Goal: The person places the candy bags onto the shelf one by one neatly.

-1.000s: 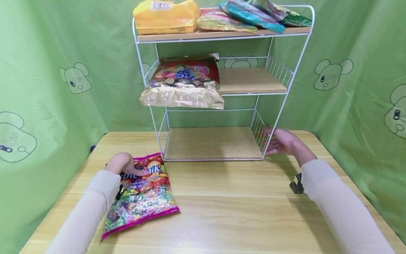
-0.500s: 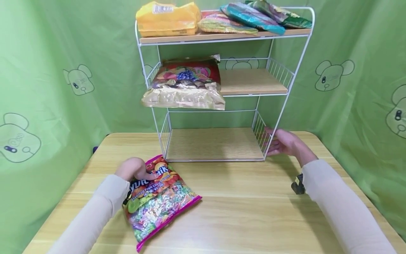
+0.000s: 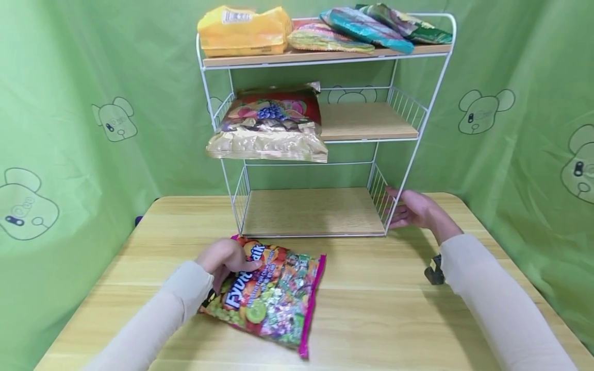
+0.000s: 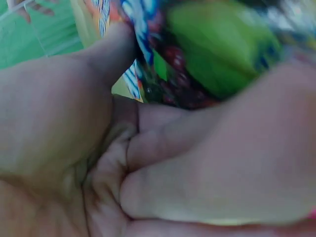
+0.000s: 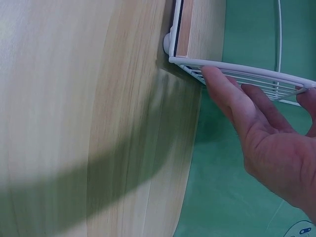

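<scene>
A bag of fruit chews (image 3: pixel 285 296) with bright pink end seams is turned sideways just in front of the rack's lower left corner. My left hand (image 3: pixel 229 257) grips its left end, thumb on the printed front and fingers curled beneath, as the left wrist view (image 4: pixel 163 163) also shows of the hand. At the white wire rack (image 3: pixel 313 211), my right hand (image 3: pixel 415 208) touches the lower right side from outside. In the right wrist view, the right hand (image 5: pixel 269 133) has its fingers extended along the wire side panel (image 5: pixel 247 74).
On the middle shelf (image 3: pixel 366 119) a red and gold candy bag (image 3: pixel 271 121) lies at the left, overhanging the front edge. A yellow pack (image 3: pixel 243 33) and several colourful snack bags (image 3: pixel 366 28) occupy the top. Green curtain (image 3: pixel 60 139) surrounds the wooden table (image 3: pixel 371 309).
My left hand has moved right with the bag of fruit chews and turned it, swinging its lower pink seam round to the right. The right hand stays at the rack's side.
</scene>
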`<control>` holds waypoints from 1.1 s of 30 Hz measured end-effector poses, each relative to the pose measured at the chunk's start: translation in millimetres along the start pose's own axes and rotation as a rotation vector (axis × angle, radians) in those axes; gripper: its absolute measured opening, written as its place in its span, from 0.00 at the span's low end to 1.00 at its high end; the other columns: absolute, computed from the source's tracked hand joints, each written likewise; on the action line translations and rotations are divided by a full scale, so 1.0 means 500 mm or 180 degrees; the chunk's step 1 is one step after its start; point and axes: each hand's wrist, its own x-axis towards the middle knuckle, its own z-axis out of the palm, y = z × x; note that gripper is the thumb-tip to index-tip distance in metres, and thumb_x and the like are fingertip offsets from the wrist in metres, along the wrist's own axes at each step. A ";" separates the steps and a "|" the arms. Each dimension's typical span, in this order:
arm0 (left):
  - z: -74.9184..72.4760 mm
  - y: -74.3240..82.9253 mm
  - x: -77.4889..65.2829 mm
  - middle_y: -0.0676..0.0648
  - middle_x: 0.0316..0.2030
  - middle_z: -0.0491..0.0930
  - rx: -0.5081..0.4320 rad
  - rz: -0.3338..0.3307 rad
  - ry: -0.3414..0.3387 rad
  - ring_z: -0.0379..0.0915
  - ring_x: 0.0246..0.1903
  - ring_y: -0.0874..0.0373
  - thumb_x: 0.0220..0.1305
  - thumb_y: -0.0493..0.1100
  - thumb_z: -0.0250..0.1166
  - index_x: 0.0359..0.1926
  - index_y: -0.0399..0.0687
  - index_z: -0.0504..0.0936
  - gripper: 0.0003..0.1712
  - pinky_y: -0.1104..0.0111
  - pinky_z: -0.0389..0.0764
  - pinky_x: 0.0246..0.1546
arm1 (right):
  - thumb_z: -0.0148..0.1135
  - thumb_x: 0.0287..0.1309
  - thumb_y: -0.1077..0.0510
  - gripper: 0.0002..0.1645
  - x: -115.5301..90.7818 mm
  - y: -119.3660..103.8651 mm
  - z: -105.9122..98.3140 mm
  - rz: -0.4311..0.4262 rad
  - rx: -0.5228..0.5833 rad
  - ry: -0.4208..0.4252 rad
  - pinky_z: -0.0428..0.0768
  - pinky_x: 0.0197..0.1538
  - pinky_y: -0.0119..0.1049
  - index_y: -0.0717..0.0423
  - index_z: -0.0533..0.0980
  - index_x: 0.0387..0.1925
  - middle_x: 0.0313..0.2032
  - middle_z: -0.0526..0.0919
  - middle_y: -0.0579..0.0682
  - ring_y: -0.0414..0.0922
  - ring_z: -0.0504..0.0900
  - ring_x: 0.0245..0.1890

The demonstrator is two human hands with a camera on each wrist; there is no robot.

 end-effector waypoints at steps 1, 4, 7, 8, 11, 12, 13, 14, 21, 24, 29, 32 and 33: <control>0.006 0.010 0.000 0.27 0.31 0.85 0.0021 0.0037 0.0053 0.87 0.37 0.36 0.69 0.77 0.43 0.62 0.18 0.69 0.59 0.53 0.87 0.46 | 0.45 0.76 0.37 0.45 -0.001 0.000 0.000 -0.0001 -0.0017 0.0004 0.79 0.63 0.59 0.68 0.51 0.74 0.67 0.61 0.81 0.70 0.78 0.59; 0.021 0.040 0.002 0.30 0.25 0.85 0.0196 0.0158 0.0192 0.88 0.30 0.40 0.66 0.80 0.41 0.58 0.21 0.76 0.60 0.55 0.88 0.42 | 0.44 0.77 0.38 0.46 -0.003 0.002 0.000 -0.0010 -0.0050 -0.0007 0.78 0.63 0.59 0.69 0.48 0.75 0.67 0.62 0.81 0.70 0.77 0.59; 0.037 0.069 0.006 0.33 0.21 0.85 0.0361 0.0359 0.0371 0.87 0.26 0.42 0.65 0.81 0.41 0.57 0.24 0.77 0.60 0.58 0.89 0.38 | 0.44 0.77 0.37 0.46 -0.003 0.004 0.001 -0.0021 -0.0034 -0.0012 0.78 0.63 0.59 0.69 0.48 0.75 0.67 0.61 0.81 0.71 0.75 0.61; 0.042 0.079 0.006 0.34 0.21 0.85 0.0376 0.0422 0.0401 0.87 0.25 0.42 0.65 0.81 0.41 0.59 0.25 0.76 0.60 0.58 0.89 0.37 | 0.44 0.77 0.37 0.46 -0.003 0.005 0.001 -0.0027 -0.0027 -0.0022 0.78 0.63 0.59 0.69 0.48 0.75 0.67 0.61 0.81 0.71 0.75 0.61; 0.057 0.110 0.008 0.34 0.18 0.83 0.0331 0.0635 0.0544 0.86 0.22 0.42 0.65 0.80 0.44 0.66 0.29 0.70 0.58 0.56 0.89 0.32 | 0.44 0.76 0.37 0.47 0.001 0.007 0.002 -0.0034 -0.0017 -0.0047 0.78 0.64 0.59 0.70 0.49 0.74 0.67 0.60 0.81 0.71 0.75 0.61; 0.062 0.120 0.008 0.33 0.18 0.83 0.0315 0.0695 0.0559 0.85 0.22 0.41 0.66 0.80 0.44 0.69 0.30 0.68 0.58 0.55 0.88 0.31 | 0.44 0.76 0.37 0.47 0.002 0.008 0.002 -0.0030 -0.0016 -0.0050 0.78 0.64 0.59 0.70 0.48 0.75 0.68 0.60 0.81 0.71 0.75 0.61; 0.066 0.130 0.008 0.33 0.17 0.83 0.0294 0.0736 0.0599 0.85 0.21 0.41 0.65 0.80 0.45 0.68 0.30 0.69 0.57 0.55 0.88 0.30 | 0.44 0.76 0.37 0.47 0.003 0.008 0.001 -0.0022 -0.0016 -0.0051 0.78 0.64 0.59 0.70 0.48 0.75 0.68 0.59 0.81 0.71 0.75 0.61; 0.071 0.139 0.008 0.34 0.17 0.83 0.0313 0.0781 0.0655 0.84 0.20 0.42 0.65 0.80 0.44 0.66 0.30 0.71 0.57 0.56 0.88 0.29 | 0.44 0.76 0.36 0.48 0.004 0.009 0.001 -0.0015 -0.0007 -0.0056 0.78 0.64 0.59 0.70 0.48 0.75 0.68 0.58 0.81 0.71 0.75 0.61; 0.095 0.192 0.012 0.38 0.16 0.83 0.0526 0.1040 0.0970 0.83 0.15 0.48 0.64 0.80 0.43 0.45 0.37 0.82 0.50 0.61 0.87 0.24 | 0.45 0.76 0.37 0.47 0.007 0.008 -0.003 0.0016 0.0072 0.0001 0.79 0.62 0.59 0.70 0.48 0.75 0.64 0.67 0.80 0.70 0.78 0.59; 0.099 0.205 0.011 0.40 0.15 0.82 0.0575 0.1056 0.1014 0.82 0.15 0.49 0.62 0.81 0.44 0.53 0.40 0.80 0.51 0.61 0.86 0.25 | 0.46 0.76 0.38 0.46 0.006 0.006 -0.003 0.0016 0.0083 -0.0005 0.78 0.63 0.60 0.70 0.50 0.74 0.59 0.74 0.76 0.69 0.80 0.57; 0.100 0.213 0.009 0.41 0.14 0.82 0.0633 0.1042 0.1029 0.83 0.15 0.49 0.61 0.82 0.44 0.54 0.36 0.81 0.54 0.61 0.86 0.27 | 0.46 0.76 0.38 0.47 0.004 0.004 -0.002 0.0017 0.0082 -0.0016 0.78 0.63 0.59 0.70 0.47 0.75 0.63 0.67 0.79 0.71 0.77 0.59; 0.100 0.209 0.005 0.42 0.13 0.82 0.0681 0.1146 0.1059 0.82 0.15 0.51 0.64 0.80 0.44 0.36 0.37 0.85 0.50 0.63 0.86 0.27 | 0.45 0.76 0.37 0.48 0.003 0.005 -0.002 0.0022 0.0057 0.0006 0.80 0.62 0.57 0.70 0.45 0.76 0.67 0.60 0.81 0.72 0.75 0.61; 0.100 0.206 0.003 0.44 0.13 0.82 0.0692 0.1213 0.1118 0.82 0.14 0.52 0.65 0.79 0.45 0.29 0.39 0.84 0.47 0.64 0.86 0.28 | 0.45 0.76 0.37 0.48 0.002 0.004 -0.002 0.0025 0.0045 0.0010 0.80 0.62 0.57 0.70 0.45 0.76 0.68 0.60 0.81 0.72 0.75 0.61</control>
